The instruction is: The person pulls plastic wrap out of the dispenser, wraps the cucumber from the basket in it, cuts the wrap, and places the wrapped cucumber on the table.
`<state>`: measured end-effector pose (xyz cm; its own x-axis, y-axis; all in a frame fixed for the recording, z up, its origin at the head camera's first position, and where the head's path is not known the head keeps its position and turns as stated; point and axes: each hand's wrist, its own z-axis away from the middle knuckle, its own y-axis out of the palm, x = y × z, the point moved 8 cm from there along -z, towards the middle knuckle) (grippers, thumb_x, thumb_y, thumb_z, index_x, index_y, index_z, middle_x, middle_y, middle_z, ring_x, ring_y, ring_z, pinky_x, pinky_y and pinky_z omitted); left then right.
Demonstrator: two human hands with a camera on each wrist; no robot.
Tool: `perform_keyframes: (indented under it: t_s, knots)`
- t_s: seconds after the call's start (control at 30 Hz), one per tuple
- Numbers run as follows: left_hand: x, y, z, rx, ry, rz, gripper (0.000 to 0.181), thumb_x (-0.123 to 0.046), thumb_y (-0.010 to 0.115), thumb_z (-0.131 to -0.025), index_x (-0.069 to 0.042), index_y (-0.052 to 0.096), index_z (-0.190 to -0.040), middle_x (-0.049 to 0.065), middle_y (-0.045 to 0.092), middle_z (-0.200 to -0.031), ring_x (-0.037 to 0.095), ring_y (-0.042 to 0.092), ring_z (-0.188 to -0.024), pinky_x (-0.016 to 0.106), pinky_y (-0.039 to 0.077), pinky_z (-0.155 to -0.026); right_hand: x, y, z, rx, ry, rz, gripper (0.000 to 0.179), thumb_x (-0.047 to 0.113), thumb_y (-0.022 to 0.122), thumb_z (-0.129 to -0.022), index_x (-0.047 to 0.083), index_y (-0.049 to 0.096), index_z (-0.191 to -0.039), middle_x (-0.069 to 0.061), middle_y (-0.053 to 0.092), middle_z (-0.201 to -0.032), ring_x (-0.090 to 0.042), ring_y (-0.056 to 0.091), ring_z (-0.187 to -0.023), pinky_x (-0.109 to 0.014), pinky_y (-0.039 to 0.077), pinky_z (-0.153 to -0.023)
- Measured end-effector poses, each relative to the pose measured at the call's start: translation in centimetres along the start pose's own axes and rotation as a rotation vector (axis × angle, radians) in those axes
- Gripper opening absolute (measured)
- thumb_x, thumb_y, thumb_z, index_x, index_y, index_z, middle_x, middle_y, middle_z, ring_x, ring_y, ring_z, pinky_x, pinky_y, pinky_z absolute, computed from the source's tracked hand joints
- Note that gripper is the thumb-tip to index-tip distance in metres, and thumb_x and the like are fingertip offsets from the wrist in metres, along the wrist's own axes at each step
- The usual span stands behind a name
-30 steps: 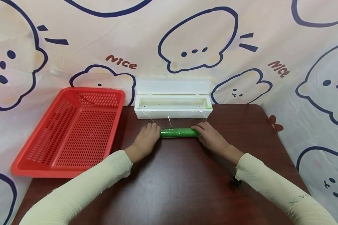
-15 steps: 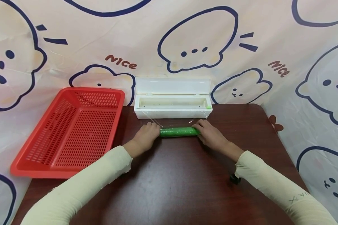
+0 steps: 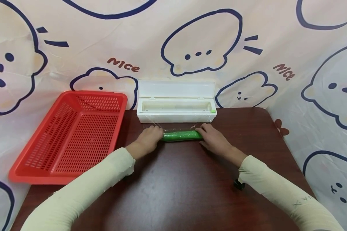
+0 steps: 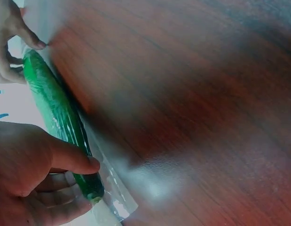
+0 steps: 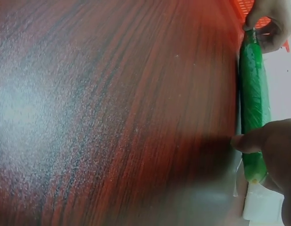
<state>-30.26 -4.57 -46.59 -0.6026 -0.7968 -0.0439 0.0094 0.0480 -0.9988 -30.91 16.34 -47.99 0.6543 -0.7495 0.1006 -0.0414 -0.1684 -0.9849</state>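
Cucumber is lying wrapped in film near the far table edge, left hand and right hand gripping it; cutting is seemingly pending.

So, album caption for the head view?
Left grip and right grip hold a film-wrapped cucumber before an open white box, red basket at left.

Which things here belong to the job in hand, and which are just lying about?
In the job:
cucumber, gripped near its ends by the left hand and right hand
clear film, over the cucumber
white film dispenser box, lid open

Probably incidental:
red perforated basket, on the left
cartoon-print backdrop
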Motion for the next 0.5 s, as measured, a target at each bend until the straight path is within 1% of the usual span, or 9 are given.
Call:
perform_keyframes:
  t_s: [0.1,0.23,0.37,0.5]
  knots:
    - [0.19,-0.06,-0.07,0.004,0.001,0.016,0.018,0.012,0.069,-0.077,-0.003,0.068,-0.087,0.017,0.069,-0.088,0.038,0.067,-0.084,0.049,0.058,-0.072,0.04,0.15,-0.17,-0.027,-0.014,0.044,0.046,0.007,0.075,-0.090,0.002,0.060,-0.133,-0.011,0.056,-0.116,-0.027,0.055,-0.106,-0.040,0.054,-0.089]
    - [0.45,-0.06,-0.22,0.019,-0.015,0.031,0.019,0.012,0.068,-0.078,-0.004,0.068,-0.087,0.017,0.069,-0.089,0.037,0.068,-0.086,0.049,0.059,-0.073,0.13,0.11,-0.44,-0.044,-0.026,0.076,0.037,0.003,0.068,-0.091,0.001,0.062,-0.128,-0.011,0.057,-0.115,-0.027,0.055,-0.104,-0.040,0.054,-0.087]
    - [0.49,-0.07,-0.23,0.031,-0.027,0.029,0.019,0.011,0.068,-0.081,-0.002,0.068,-0.094,0.018,0.068,-0.094,0.037,0.067,-0.091,0.048,0.059,-0.076,0.24,0.07,-0.69,-0.021,-0.028,0.075,0.037,0.001,0.069,-0.089,0.001,0.061,-0.125,-0.011,0.057,-0.113,-0.028,0.054,-0.102,-0.040,0.053,-0.088]
    - [0.25,-0.05,-0.01,0.036,-0.017,0.017,0.020,0.009,0.067,-0.083,0.003,0.064,-0.102,0.020,0.066,-0.101,0.038,0.065,-0.095,0.049,0.058,-0.078,0.17,0.16,-0.83,0.012,-0.022,0.063,0.038,0.001,0.070,-0.088,0.001,0.061,-0.125,-0.011,0.057,-0.113,-0.027,0.053,-0.101,-0.039,0.053,-0.087]
